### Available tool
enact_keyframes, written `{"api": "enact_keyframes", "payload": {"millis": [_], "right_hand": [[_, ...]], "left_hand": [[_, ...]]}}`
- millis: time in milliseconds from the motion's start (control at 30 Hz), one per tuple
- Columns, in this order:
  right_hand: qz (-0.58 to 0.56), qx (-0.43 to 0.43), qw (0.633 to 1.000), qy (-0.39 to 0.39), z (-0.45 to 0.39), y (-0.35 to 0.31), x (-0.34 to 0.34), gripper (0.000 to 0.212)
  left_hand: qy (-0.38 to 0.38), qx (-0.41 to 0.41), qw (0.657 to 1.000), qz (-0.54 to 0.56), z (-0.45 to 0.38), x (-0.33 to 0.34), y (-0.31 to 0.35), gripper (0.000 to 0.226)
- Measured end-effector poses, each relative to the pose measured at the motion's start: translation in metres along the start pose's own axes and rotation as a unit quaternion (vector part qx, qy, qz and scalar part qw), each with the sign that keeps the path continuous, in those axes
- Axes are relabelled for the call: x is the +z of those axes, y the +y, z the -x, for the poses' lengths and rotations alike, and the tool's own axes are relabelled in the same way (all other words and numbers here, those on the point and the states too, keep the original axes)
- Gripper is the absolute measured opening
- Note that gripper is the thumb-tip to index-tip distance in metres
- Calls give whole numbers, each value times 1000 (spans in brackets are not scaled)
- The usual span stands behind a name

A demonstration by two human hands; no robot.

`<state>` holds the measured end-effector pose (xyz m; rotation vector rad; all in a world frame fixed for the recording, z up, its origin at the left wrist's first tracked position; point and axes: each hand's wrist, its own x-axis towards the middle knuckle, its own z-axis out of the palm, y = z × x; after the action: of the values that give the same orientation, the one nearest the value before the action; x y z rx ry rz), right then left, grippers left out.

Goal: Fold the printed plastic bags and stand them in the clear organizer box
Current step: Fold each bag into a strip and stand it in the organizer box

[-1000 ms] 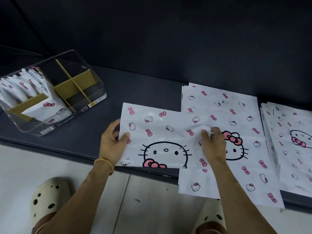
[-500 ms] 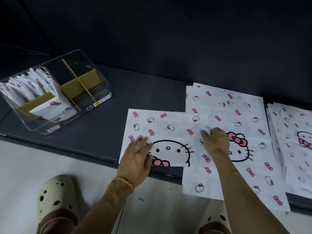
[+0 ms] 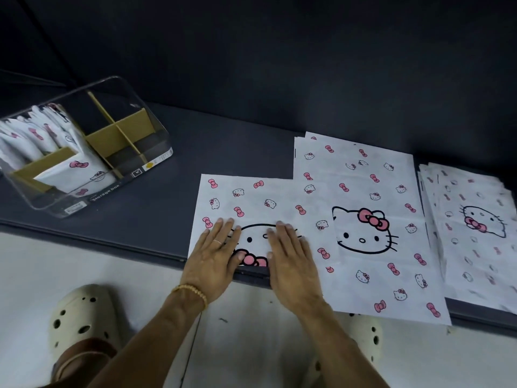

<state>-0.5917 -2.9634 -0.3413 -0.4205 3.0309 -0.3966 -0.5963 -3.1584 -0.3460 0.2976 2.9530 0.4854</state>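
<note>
At the bench's near edge, my left hand (image 3: 213, 257) and right hand (image 3: 291, 259) press flat, fingers spread, on the thin, slippery folded bag (image 3: 251, 200); I'd pinch its corners.

Head view, sole camera: we look forward and steeply down from above the dark shelf (image 3: 173, 175), close in, wide-angle. Near edge of frame takes in our own forearms and the pale floor (image 3: 33, 264); far edge meets the dark wall (image 3: 279, 51). No second view shares the scene.
</note>
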Motion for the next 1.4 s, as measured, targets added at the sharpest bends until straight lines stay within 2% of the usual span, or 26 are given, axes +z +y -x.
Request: {"api": "enact_keyframes", "payload": {"millis": [100, 167, 267, 333, 400, 467, 600, 700, 833, 900, 967, 1000, 1033, 1100, 1167, 1233, 1300, 1400], "right_hand": [[35, 12, 998, -47, 13, 43, -11, 55], [49, 30, 996, -61, 22, 66, -17, 55], [42, 49, 997, -34, 26, 76, -26, 51], [41, 39, 998, 8, 24, 69, -32, 43], [39, -4, 998, 39, 20, 57, -35, 36], [25, -39, 998, 36, 20, 45, -35, 37], [34, -67, 995, 61, 16, 33, -31, 21], [44, -72, 992, 94, 10, 31, -31, 9], [42, -38, 996, 68, -7, 30, -44, 7], [5, 17, 1000, 1, -15, 38, -54, 23], [-15, 80, 996, -45, -20, 54, -64, 31], [-33, 117, 992, -40, -21, 63, -69, 23], [-87, 166, 982, -33, -23, 71, -74, 11], [-267, 254, 929, -27, -29, 81, -82, 17], [-387, 290, 875, -26, -36, 85, -82, 16], [-365, 288, 885, -31, -43, 84, -79, 6], [-298, 292, 908, -30, -49, 83, -71, 18], [-220, 300, 928, -13, -56, 80, -58, 36]], "left_hand": [[-23, 3, 999, -28, 1, -1, 2, 78], [-22, -2, 999, -35, 1, -1, 3, 76], [2, 8, 1000, 2, 0, -7, 7, 45], [13, 28, 999, 25, 0, -10, 13, 40], [6, 41, 999, 34, 1, -9, 16, 40], [3, 43, 998, 42, 2, -8, 16, 41], [-41, 30, 999, 16, 0, -9, 12, 56], [-40, 28, 999, -2, -3, -11, 10, 60], [15, 48, 999, -5, -5, -23, 12, 35], [56, 34, 998, 8, -11, -35, 12, 24], [25, 0, 999, 41, -19, -51, 9, 21], [-4, -13, 998, 68, -23, -58, 6, 24], [-30, -27, 994, 101, -28, -65, 3, 26], [-59, -58, 978, 189, -35, -75, -3, 24], [-63, -87, 964, 244, -39, -79, -11, 17], [-55, -141, 948, 282, -38, -79, -23, 11], [-36, -195, 931, 307, -35, -77, -35, 17], [-5, -246, 926, 285, -36, -65, -42, 11]]}}
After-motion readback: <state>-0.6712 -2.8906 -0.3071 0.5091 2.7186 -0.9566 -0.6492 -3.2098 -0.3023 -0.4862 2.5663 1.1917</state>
